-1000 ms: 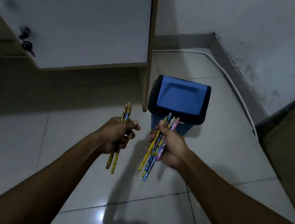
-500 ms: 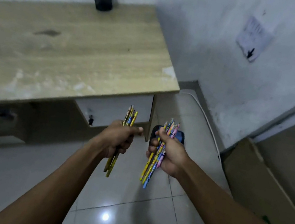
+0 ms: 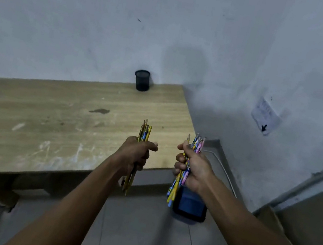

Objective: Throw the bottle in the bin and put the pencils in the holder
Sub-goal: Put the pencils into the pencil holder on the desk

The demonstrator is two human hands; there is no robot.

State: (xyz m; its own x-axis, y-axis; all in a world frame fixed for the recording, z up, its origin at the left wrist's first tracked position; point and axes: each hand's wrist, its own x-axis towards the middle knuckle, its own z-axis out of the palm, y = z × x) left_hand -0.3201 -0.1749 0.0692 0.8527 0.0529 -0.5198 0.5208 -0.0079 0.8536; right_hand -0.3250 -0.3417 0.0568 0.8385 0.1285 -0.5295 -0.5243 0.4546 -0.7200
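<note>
My left hand (image 3: 136,154) grips a bunch of mostly yellow pencils (image 3: 145,132), upright, over the near right part of the wooden desk (image 3: 37,122). A second bunch of coloured pencils (image 3: 195,144) is held in my right hand (image 3: 193,169), just past the desk's right edge. The black mesh holder (image 3: 142,80) stands at the desk's far right corner against the wall, well beyond both hands. The blue bin (image 3: 190,205) with a black rim sits on the floor below my right hand. No bottle is in view.
White walls close the corner behind and to the right of the desk. A paper note (image 3: 265,118) hangs on the right wall. A brown board (image 3: 312,218) leans at the far right. A white cable (image 3: 225,172) runs along the floor by the wall.
The view has risen from the floor and bin to the desk top and wall. Both hands, still holding pencils, now sit at the desk's near right edge, with the holder in sight.
</note>
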